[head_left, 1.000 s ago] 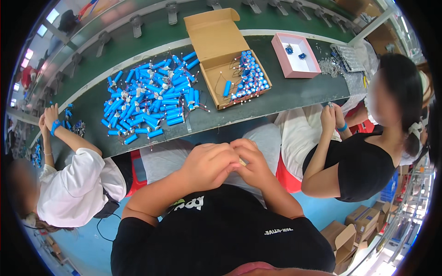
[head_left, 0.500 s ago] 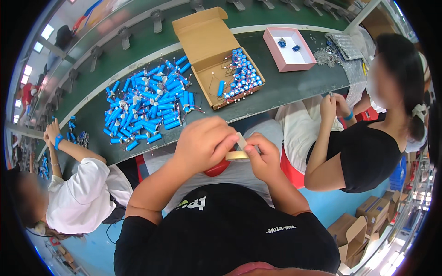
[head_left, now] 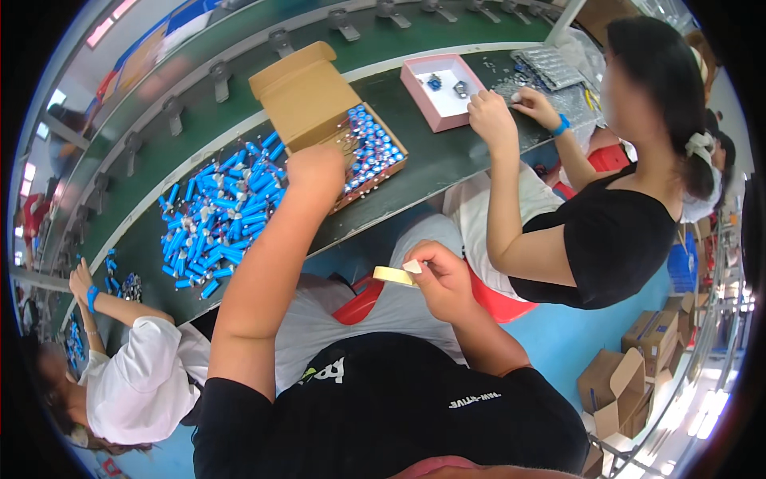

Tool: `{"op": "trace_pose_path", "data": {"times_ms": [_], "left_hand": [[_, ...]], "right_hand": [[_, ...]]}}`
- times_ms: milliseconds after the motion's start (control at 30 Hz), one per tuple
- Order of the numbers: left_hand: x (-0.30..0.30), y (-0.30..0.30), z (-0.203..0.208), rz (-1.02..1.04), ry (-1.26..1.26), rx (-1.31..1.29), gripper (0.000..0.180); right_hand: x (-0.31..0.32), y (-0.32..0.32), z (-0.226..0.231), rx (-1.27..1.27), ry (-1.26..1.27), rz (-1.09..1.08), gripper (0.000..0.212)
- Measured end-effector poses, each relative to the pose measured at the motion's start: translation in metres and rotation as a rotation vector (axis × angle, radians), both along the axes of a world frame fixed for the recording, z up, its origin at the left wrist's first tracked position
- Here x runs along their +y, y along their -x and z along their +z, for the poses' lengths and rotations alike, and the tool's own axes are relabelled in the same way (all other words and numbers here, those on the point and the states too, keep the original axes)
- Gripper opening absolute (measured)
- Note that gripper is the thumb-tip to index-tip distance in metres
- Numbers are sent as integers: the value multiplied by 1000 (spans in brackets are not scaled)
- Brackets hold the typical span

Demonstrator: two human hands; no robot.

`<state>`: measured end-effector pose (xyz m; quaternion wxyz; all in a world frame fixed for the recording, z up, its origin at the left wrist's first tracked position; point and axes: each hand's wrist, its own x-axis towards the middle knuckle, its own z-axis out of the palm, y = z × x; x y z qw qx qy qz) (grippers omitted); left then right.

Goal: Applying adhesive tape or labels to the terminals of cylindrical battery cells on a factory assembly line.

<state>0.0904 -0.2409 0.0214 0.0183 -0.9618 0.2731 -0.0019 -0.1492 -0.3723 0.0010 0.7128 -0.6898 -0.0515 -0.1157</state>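
My left hand [head_left: 317, 172] reaches over the near left part of an open cardboard box [head_left: 307, 100]. Its fingers point down into the box and are hidden by the back of the hand. Blue cylindrical batteries [head_left: 371, 140] with thin wires stand packed on the box's right side. Above my lap, my right hand [head_left: 443, 279] is closed on a roll of pale yellow tape [head_left: 391, 276]. A short whitish tape end [head_left: 412, 266] sticks up by its thumb.
A big heap of blue wired batteries [head_left: 227, 215] covers the table left of the box. Further right stands a pink box [head_left: 435, 96] with small blue parts. Co-workers sit on both sides; the right one's hand [head_left: 491, 120] is near the pink box.
My left hand has left the tape and moved forward into the cardboard box. My right hand keeps the tape roll. The right co-worker's hands have moved up onto the table by the pink box.
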Motion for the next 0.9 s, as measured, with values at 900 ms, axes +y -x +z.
{"op": "trace_pose_path", "data": {"times_ms": [900], "left_hand": [[90,146,37,-448,1021,515,19]], "right_hand": [[48,-20,59,270,-52,122,8]]}}
